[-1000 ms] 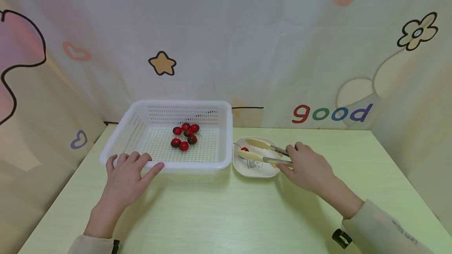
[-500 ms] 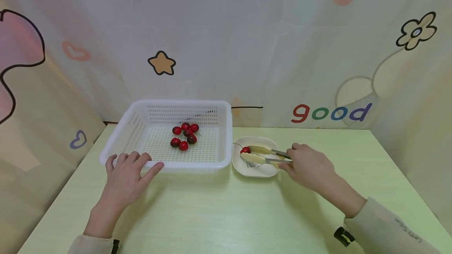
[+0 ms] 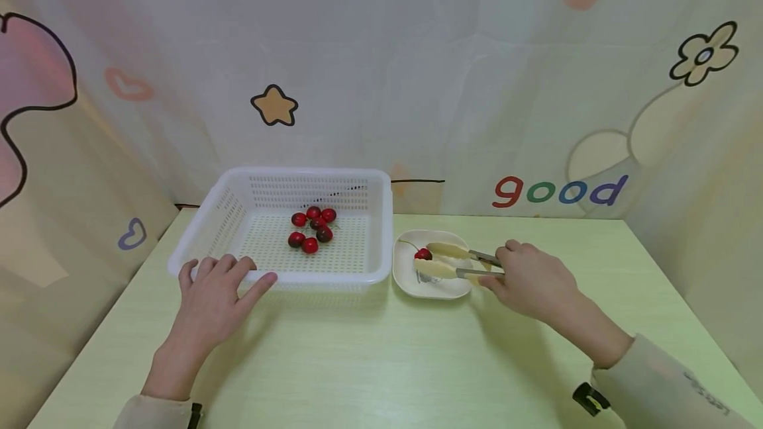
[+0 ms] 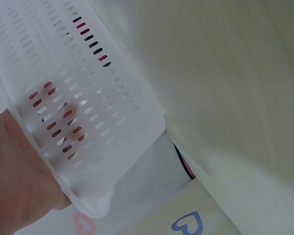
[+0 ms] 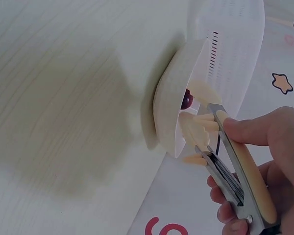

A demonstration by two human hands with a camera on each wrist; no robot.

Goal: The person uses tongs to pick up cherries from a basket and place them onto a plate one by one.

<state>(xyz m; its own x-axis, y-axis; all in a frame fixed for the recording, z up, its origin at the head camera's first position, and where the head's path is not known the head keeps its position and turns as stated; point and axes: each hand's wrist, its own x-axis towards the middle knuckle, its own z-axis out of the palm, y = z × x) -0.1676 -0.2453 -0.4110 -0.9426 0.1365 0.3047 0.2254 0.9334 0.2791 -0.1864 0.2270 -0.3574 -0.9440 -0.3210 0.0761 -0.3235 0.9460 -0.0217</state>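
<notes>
My right hand holds a pair of tongs with metal arms and cream tips. Those tips are spread a little over a small white plate, one on each side of a gap. At their left ends lies a red cherry with a thin stem; I cannot tell whether the tips pinch it. My left hand grips the near rim of a white perforated basket, fingers hooked over the edge. Several dark red cherries are clustered on the basket's floor.
Basket and plate stand side by side on a pale green table, the plate to the right. A printed curtain hangs just behind and along both sides.
My right hand and the tongs have shifted slightly right. The cherry on the plate has moved right along with the tips, which came nearer to it. My left hand stays put.
</notes>
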